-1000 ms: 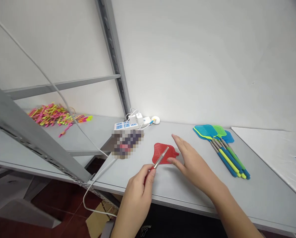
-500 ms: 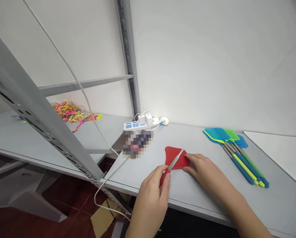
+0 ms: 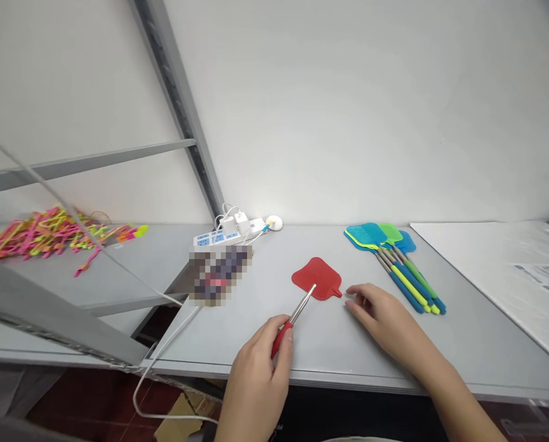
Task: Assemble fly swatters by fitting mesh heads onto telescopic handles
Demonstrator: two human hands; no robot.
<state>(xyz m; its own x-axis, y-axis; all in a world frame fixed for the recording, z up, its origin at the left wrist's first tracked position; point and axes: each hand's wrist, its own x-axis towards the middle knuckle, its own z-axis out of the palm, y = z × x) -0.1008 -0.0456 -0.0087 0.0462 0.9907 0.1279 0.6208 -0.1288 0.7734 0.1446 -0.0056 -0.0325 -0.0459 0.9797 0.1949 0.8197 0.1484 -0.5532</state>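
A red, flat fly-swatter head (image 3: pixel 318 277) is lying on the gray shelf (image 3: pixel 329 344), its short neck pointing toward the right hand (image 3: pixel 384 313). A swatter handle (image 3: pixel 302 305), silvery rod with red grip, is slanting up from the left hand (image 3: pixel 258 371), its bare tip overlapping the head's near edge in view.

On the flat grey surface (image 3: pixel 348 344), I see a red mesh swatter head (image 3: pixel 318 277) between my two hands' fingers (image 3: pixel 361 288).

Left hand (image 3: pixel 260 374) gripping red-handled metal rod (image 3: pixel 297 313); right hand (image 3: pixel 384 319) near red swatter head (image 3: pixel 318 276).
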